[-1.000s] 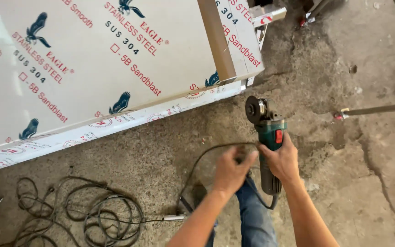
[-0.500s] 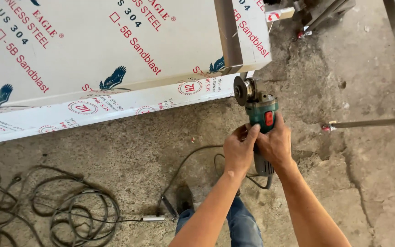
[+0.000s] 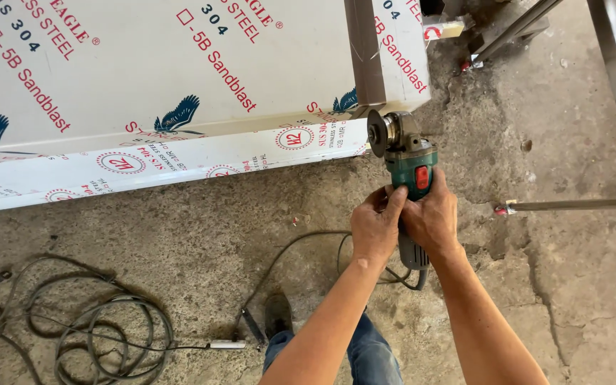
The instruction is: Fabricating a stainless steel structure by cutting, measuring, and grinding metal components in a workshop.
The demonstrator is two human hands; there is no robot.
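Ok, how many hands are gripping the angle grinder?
2: the left hand and right hand wrap side by side around the green angle grinder body, behind its disc.

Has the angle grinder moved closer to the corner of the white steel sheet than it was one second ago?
Yes. The angle grinder has moved toward the white film-covered steel sheet; its disc now meets the corner, held by both hands.

A cracked concrete floor [image 3: 180,242] carries a film-wrapped steel panel [image 3: 165,93] and coiled black cables [image 3: 87,335].
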